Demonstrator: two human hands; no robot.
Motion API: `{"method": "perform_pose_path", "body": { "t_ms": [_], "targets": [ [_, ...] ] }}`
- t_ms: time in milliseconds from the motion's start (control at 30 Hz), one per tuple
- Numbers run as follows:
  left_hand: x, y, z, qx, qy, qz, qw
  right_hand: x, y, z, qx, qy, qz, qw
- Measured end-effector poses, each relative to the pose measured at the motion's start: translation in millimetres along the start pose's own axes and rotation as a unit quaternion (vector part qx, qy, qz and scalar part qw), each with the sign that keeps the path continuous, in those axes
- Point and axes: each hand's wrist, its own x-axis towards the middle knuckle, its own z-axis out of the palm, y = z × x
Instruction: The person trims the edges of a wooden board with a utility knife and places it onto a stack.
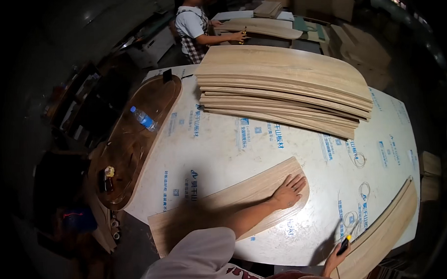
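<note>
A light wood-grain board (220,201) with one rounded end lies slantwise on the white table (184,146). My left hand (289,191) rests flat on it near the rounded end, fingers spread. At the lower right, my right hand (333,258) grips a black-and-yellow tool (344,244) that looks like a utility knife. Its thin front end is hard to make out. Right beside that hand lie long wood-grain boards (389,227) with curved ends, along the table's right side. Thin curled strips (364,189) are scattered on the tabletop between the boards.
Toward the far side stands a tall stack of similar boards (280,68). On the left, a brown oval panel (134,128) carries a water bottle (143,118) with a blue label. Beyond the stack, a person (192,30) works at another table, holding a yellow-and-black tool.
</note>
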Motion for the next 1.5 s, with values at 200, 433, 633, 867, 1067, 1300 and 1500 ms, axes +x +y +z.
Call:
{"method": "perform_pose_path", "body": {
  "t_ms": [200,433,633,867,1067,1300,1500],
  "targets": [
    [-33,41,12,-0.05,-0.013,0.097,0.994,-169,64,-37,0.251,0.106,0.194,0.942],
    [-66,38,23,0.035,-0.011,0.16,0.986,-308,-69,-38,0.225,0.026,0.369,0.902],
    [-106,27,28,-0.107,-0.04,0.228,0.967,-385,-86,-51,0.282,0.112,0.378,0.875],
    [-181,-146,40,0.056,0.216,-0.274,0.935,-517,-79,-65,0.312,0.269,0.431,0.803],
    [-202,-111,21,-0.01,0.141,-0.111,0.984,-614,-54,-52,0.288,0.351,0.441,0.774],
    [-235,-85,31,-0.069,0.057,0.05,0.995,-698,-107,-8,0.354,0.35,0.458,0.737],
    [-262,-34,24,-0.082,-0.011,0.083,0.993,-743,-163,21,0.392,0.31,0.49,0.714]
  ]
}}
